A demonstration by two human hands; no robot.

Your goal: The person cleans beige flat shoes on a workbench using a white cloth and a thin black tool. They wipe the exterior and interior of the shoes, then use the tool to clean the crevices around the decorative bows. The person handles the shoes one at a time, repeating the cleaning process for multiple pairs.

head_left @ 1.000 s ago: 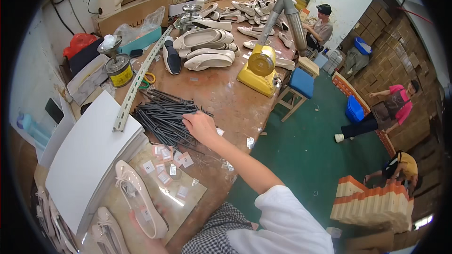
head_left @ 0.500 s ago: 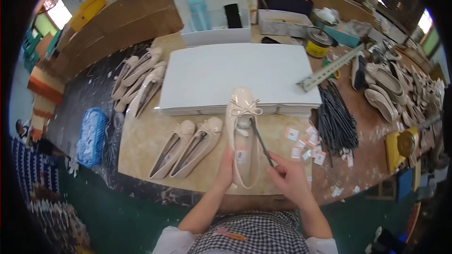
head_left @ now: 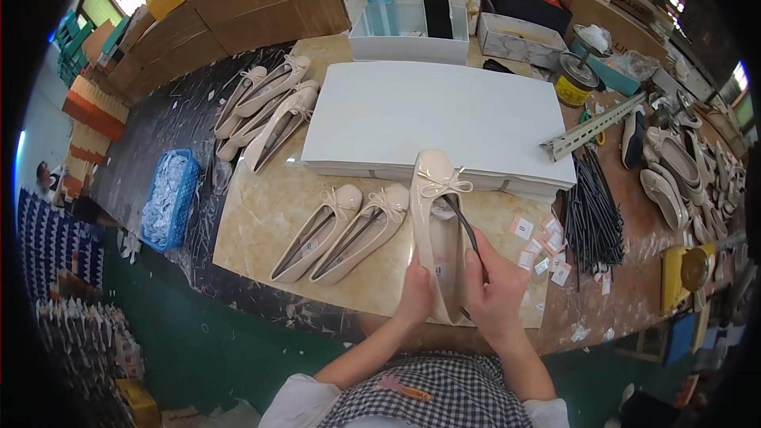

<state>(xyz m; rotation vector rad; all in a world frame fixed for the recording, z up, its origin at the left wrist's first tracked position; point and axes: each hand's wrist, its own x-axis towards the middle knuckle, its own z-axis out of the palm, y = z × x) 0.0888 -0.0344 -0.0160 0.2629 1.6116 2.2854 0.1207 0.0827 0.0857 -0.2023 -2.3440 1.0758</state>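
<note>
A beige ballet flat with a small bow [head_left: 434, 168] is held toe-away over the front of the table. My left hand [head_left: 416, 295] is closed around its left side near the heel. My right hand [head_left: 497, 292] pinches a thin black strip [head_left: 468, 228] at the shoe's right side. The strip's far end goes in under the bow, and it bows along the opening; its near end is partly hidden by my fingers. Left of my hands lie two matching flats, a nearer one [head_left: 396, 210] and another [head_left: 339, 204], both with dark strips inside.
A white stack of sheets [head_left: 436, 103] stands beyond the shoe. To the right are small labels [head_left: 523, 228], a bundle of black strips [head_left: 593, 214], a slotted metal bar [head_left: 594, 127] and piled shoes [head_left: 674, 166]. More flats [head_left: 273, 123] and a blue basket [head_left: 184, 198] are left.
My right hand has moved up along the strip and onto the shoe's side, and the strip, straight before, is now bent. My view has shifted, so the table appears farther right.
</note>
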